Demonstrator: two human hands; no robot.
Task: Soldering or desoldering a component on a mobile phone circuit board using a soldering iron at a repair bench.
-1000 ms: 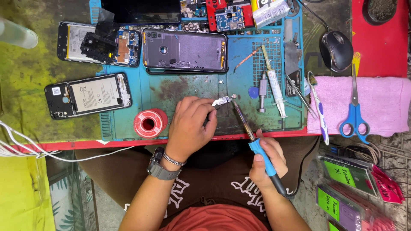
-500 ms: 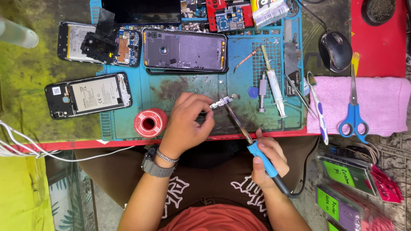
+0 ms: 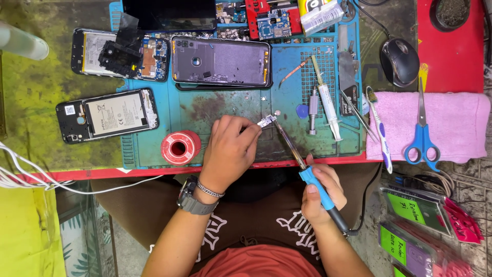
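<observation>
My left hand [image 3: 229,151] pinches a small silver part [image 3: 267,121] over the blue work mat [image 3: 215,107]. My right hand [image 3: 320,192] grips a blue-handled soldering iron [image 3: 302,161] whose tip reaches up to that part. A red solder spool [image 3: 180,147] lies just left of my left hand. An open phone frame [image 3: 220,61] rests on the mat above my hands.
Two opened phones [image 3: 107,114] [image 3: 120,54] lie at the left. A syringe [image 3: 328,105], a metal tool [image 3: 313,109] and tweezers [image 3: 359,115] sit right of my hands. Blue scissors [image 3: 422,133] and a toothbrush [image 3: 379,133] rest on a pink cloth [image 3: 451,123]. A mouse [image 3: 400,61] is at back right.
My left hand has shifted slightly left and down while keeping the small part pinched. The soldering iron tip stays at the part.
</observation>
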